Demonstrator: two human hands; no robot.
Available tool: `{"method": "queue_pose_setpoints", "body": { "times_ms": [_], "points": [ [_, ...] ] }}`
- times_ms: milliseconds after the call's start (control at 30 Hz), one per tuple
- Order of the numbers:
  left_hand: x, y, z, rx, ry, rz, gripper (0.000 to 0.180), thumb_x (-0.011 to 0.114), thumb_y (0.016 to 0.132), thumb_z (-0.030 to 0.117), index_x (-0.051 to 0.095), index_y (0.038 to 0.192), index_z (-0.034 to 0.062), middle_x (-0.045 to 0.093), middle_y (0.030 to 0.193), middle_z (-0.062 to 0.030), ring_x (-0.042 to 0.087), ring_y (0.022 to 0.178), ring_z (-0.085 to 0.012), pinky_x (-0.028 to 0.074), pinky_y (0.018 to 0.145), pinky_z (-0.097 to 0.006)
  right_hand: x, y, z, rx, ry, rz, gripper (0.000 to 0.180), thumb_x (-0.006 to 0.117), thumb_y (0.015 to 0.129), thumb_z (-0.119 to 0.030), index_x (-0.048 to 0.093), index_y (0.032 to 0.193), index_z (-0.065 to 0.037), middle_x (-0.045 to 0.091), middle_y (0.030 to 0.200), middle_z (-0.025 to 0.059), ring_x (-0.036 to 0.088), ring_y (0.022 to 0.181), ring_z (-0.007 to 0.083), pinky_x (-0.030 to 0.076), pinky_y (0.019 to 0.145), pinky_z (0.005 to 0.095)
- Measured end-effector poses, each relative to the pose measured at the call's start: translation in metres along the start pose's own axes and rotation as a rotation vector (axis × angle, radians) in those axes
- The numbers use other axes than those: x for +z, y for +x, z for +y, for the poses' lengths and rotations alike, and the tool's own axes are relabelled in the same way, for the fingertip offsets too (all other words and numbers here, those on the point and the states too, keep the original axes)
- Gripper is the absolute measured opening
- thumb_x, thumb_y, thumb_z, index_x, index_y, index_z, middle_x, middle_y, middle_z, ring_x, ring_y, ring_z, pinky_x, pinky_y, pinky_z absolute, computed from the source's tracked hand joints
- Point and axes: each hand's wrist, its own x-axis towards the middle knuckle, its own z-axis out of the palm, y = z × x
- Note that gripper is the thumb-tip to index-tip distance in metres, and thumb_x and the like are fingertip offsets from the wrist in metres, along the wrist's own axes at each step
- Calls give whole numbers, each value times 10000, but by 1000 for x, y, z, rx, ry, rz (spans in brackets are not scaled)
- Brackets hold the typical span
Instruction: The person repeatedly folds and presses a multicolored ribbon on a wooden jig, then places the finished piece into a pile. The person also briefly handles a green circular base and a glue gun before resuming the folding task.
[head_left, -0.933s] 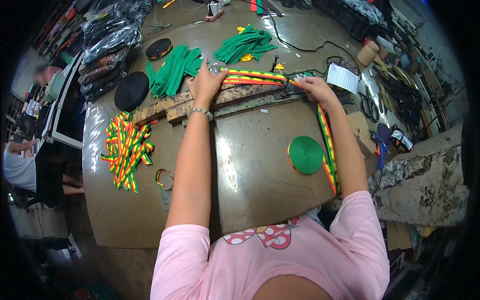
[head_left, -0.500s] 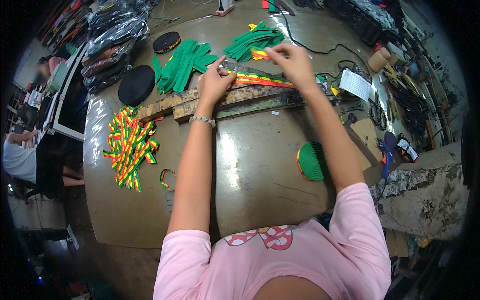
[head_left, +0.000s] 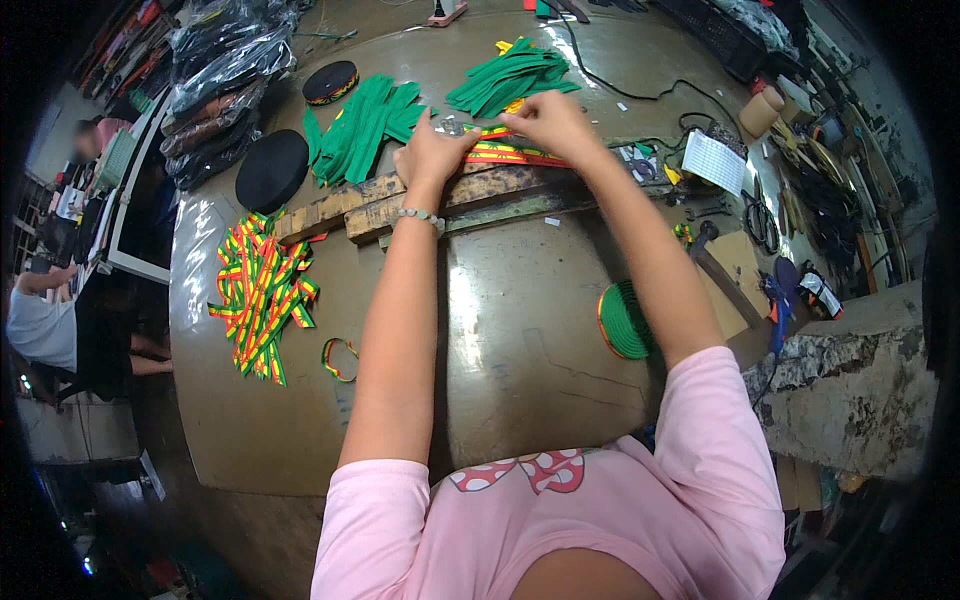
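A length of striped ribbon in green, yellow and red lies along the wooden beams, which rest on the bench. Over the beams, the left hand has its thumb and fingers closed on the ribbon's left end; farther right above the beams, the right hand has its fingers drawn together, pinching a piece of the same ribbon. Beyond the beams lie two heaps of plain strips, the left green heap and the right green heap. A black disc sits just past the beams' left end; nearer the person than that end are a striped pile and a small ribbon loop. On the near side of the beams, toward their right end, is a green coil, partly hidden by the right forearm; right of the beams is a white sheet
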Motion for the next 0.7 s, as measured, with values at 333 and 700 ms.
{"method": "queue_pose_setpoints", "body": {
  "times_ms": [333,700],
  "points": [
    [2,1,-2,24,-12,22,951,688,587,591,385,1334,86,600,1139,-151,565,1064,-285,339,927,-375,-73,-81,85,416,466,-96,266,698,772,-317,637,745,-60,479,573,-56,359,459,54,264,419,236],
    [5,14,-17,18,-423,-165,854,782,672,256,330,1353,7,666,771,-64,619,744,-121,462,730,-252,-50,-103,120,461,738,40,250,668,810,-275,594,791,-37,409,501,-73,312,399,32,197,384,232]
  ]
}}
